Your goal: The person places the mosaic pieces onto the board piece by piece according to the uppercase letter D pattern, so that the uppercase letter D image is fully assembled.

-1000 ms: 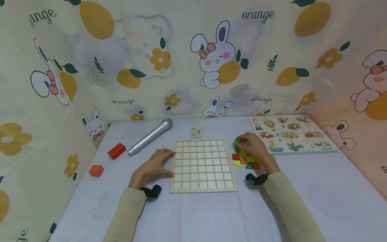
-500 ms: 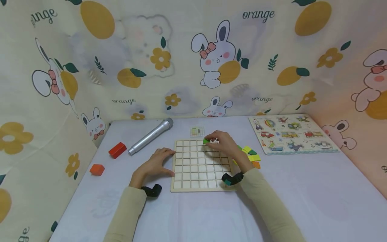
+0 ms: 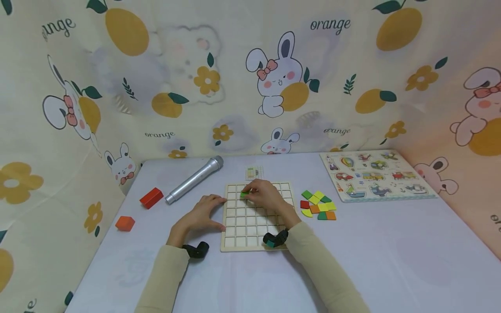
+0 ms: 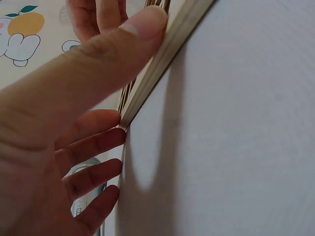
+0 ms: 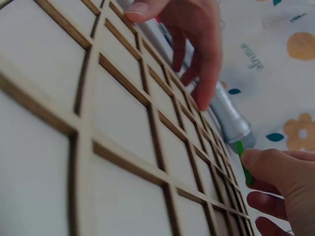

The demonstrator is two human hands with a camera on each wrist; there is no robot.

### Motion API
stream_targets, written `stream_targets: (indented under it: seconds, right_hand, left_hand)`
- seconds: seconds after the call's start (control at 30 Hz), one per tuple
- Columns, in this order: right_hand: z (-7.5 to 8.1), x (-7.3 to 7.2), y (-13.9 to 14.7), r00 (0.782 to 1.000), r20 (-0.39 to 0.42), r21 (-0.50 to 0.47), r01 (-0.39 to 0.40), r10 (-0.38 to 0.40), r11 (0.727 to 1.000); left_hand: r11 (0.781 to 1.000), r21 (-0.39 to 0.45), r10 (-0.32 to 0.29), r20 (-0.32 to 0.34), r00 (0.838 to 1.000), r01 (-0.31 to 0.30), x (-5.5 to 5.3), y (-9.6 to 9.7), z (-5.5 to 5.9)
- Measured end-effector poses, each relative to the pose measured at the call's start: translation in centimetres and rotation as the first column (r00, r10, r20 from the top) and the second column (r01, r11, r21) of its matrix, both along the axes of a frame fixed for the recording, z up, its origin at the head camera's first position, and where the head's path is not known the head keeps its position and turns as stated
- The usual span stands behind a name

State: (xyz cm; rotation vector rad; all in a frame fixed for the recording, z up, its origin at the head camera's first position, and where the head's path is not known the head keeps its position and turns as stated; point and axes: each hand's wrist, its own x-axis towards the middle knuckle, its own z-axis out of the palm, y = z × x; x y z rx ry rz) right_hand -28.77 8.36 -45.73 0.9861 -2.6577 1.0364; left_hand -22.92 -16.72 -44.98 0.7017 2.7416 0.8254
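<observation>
A wooden grid board [image 3: 252,232] with square cells lies in the middle of the table. My left hand [image 3: 201,214] rests along its left edge, thumb and fingertips touching the frame; the left wrist view shows the thumb [image 4: 106,56] on the rim and the other fingers relaxed. Over the board's upper rows, my right hand [image 3: 266,195] pinches a small green tile [image 3: 244,194]. In the right wrist view that green tile [image 5: 244,163] stands on edge between thumb and fingers, close over the far cells.
Several coloured tiles [image 3: 318,205] lie right of the board. Behind it is a small printed card [image 3: 254,172]. A silver microphone [image 3: 194,180], a red block [image 3: 151,198] and an orange block [image 3: 125,223] are at left. A picture puzzle board [image 3: 377,176] lies at back right.
My right hand has picked a green tile from the pile and carried it left over the board's upper rows. The left hand has stayed at the board's left edge.
</observation>
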Motion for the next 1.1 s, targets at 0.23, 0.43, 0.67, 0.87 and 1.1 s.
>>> stream_targets:
  seconds: [0.23, 0.43, 0.67, 0.87, 1.1]
  right_hand:
    - [-1.0, -0.1, -1.1, 0.996, -0.079, 0.053, 0.051, -0.046, 0.997]
    - [-1.7, 0.1, -1.6, 0.991, -0.096, 0.076, 0.103, -0.096, 0.992]
    - [-1.7, 0.2, -1.6, 0.989, -0.116, 0.067, 0.101, -0.093, 0.993]
    - [-0.9, 0.2, -0.9, 0.996, -0.084, 0.053, 0.035, -0.03, 0.998]
    - [0.8, 0.3, 1.5, 0.999, -0.035, 0.025, 0.008, -0.007, 1.0]
  left_hand:
    - [1.0, 0.0, -0.003, 0.003, 1.0, 0.003, 0.0, 0.0, -0.1]
    - [1.0, -0.004, -0.007, 0.004, 1.0, 0.007, 0.0, 0.0, -0.2]
    - [1.0, -0.001, -0.013, -0.01, 1.0, 0.013, -0.1, -0.1, -0.2]
    - [1.0, -0.012, -0.01, -0.008, 1.0, 0.01, -0.1, -0.1, -0.2]
    - [1.0, -0.021, -0.004, 0.001, 1.0, 0.004, -0.1, 0.0, -0.2]
